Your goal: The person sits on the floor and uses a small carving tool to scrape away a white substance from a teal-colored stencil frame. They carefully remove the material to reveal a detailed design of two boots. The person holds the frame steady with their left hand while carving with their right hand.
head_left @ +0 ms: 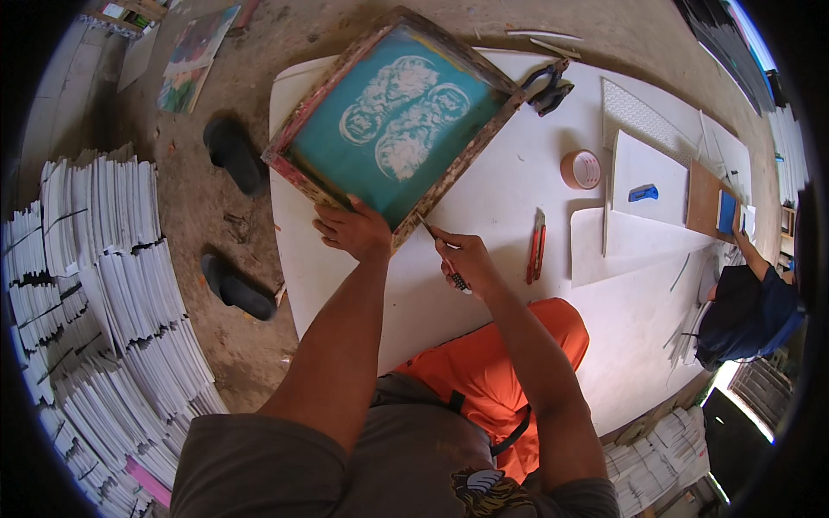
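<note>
A wooden screen-printing frame with a teal mesh and pale oval patterns lies tilted on a white board on the floor. My left hand grips the frame's near edge. My right hand holds a small utility knife, its tip against the frame's near corner. My orange-clad knee rests on the board below my hands.
A red cutter, a tape roll, a dark clamp tool and white sheets with a blue cutter lie on the board. Two black sandals sit at left beside stacked white sheets. Another person sits at right.
</note>
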The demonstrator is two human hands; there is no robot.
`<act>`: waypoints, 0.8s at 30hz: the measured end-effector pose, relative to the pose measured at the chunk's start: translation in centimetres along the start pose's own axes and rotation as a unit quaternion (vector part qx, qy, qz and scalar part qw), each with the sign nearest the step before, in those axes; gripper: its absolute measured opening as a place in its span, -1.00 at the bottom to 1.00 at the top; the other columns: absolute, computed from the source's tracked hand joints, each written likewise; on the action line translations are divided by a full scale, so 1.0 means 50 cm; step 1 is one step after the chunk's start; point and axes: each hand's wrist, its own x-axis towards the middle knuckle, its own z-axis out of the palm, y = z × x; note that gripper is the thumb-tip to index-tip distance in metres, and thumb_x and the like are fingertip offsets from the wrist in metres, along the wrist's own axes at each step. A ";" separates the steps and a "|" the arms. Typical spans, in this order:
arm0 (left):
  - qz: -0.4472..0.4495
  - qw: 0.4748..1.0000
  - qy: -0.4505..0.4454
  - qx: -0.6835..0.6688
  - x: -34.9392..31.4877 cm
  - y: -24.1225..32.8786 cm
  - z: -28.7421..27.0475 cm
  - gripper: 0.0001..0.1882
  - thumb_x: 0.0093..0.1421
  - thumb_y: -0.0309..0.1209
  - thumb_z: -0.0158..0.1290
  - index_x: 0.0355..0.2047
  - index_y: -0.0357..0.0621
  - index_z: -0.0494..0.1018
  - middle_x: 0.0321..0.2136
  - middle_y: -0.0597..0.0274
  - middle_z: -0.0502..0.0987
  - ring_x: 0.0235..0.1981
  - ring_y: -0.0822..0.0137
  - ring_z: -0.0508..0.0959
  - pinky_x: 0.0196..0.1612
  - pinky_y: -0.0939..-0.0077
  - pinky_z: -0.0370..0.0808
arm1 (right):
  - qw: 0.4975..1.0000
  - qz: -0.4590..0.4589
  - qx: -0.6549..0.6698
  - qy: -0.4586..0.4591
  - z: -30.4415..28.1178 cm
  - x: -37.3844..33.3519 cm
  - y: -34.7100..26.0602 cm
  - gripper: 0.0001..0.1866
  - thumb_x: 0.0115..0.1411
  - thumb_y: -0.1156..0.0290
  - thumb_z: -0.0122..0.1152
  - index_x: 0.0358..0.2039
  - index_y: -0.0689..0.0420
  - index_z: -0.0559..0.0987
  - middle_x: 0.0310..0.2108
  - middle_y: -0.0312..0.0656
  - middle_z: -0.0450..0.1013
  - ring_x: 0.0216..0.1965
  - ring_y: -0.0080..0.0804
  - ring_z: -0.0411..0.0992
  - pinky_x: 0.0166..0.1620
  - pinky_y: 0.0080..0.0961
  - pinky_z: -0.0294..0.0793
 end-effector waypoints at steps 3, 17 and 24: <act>0.000 1.000 0.002 -0.005 -0.001 0.003 -0.001 -0.13 0.53 0.00 -0.21 0.50 -0.48 -0.19 0.48 -0.34 0.04 0.53 -0.35 -0.01 0.48 -0.36 0.00 | 0.996 -0.048 -0.070 0.016 -0.004 0.009 0.020 -0.55 0.52 0.27 0.17 0.37 0.01 0.52 -0.59 -0.39 0.35 -0.63 -0.62 0.32 -0.60 -0.50 0.40; 0.009 1.000 0.011 0.011 0.000 -0.012 0.015 -0.12 0.53 0.02 -0.21 0.51 -0.47 -0.18 0.49 -0.34 0.03 0.53 -0.32 -0.02 0.49 -0.36 -0.02 | 0.830 -0.272 -0.434 0.221 -0.012 -0.028 0.074 -0.53 0.41 0.21 0.24 0.32 -0.34 0.53 -0.40 -0.05 0.56 -0.38 -0.01 0.61 -0.28 -0.03 0.64; 0.001 1.000 0.009 0.003 0.000 -0.004 0.009 -0.13 0.53 0.03 -0.21 0.51 -0.47 -0.17 0.48 -0.33 0.05 0.53 -0.33 0.00 0.49 -0.36 -0.02 | 0.803 -0.212 -0.510 0.223 -0.002 -0.028 0.057 -0.58 0.45 0.14 0.16 0.29 -0.35 0.53 -0.38 -0.05 0.58 -0.33 0.05 0.63 -0.23 0.04 0.64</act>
